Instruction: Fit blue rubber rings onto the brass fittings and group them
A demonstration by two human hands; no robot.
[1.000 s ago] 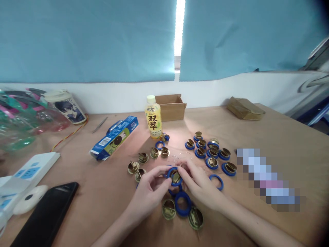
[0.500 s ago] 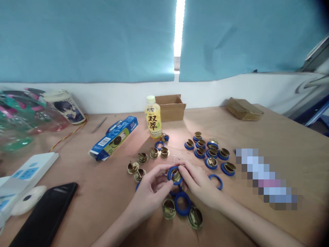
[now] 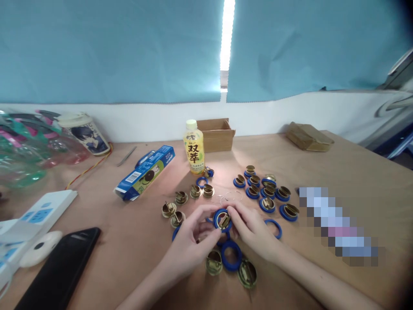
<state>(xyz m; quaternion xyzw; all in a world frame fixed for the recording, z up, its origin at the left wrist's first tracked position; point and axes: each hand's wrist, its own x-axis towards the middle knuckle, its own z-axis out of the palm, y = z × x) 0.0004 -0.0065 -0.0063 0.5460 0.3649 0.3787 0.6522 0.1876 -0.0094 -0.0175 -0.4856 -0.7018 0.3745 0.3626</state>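
Note:
My left hand [image 3: 195,241] and my right hand [image 3: 253,228] are both closed on one small round piece at the table's middle. It is a blue ring [image 3: 215,214] with a brass-coloured metal disc [image 3: 223,220] inside it, a clip part facing up. My left thumb presses the lower edge, and my right fingertips pinch the upper right edge. Close below the hands lie a loose blue ring [image 3: 231,255] and two bare metal discs, one on its left [image 3: 214,262] and one on its right [image 3: 247,273]. Another blue ring [image 3: 273,228] lies beside my right wrist.
Several blue-ringed discs [image 3: 267,190] are grouped right of centre. Several bare discs [image 3: 181,197] lie left of centre. Behind stand a yellow drink bottle [image 3: 194,148], a cardboard box [image 3: 217,140] and a blue snack box [image 3: 145,172]. A black phone [image 3: 61,271] lies at front left.
The whole view has shifted slightly, so things sit a little further right. Both hands keep hold of the ringed disc, with only a slight change in the fingers.

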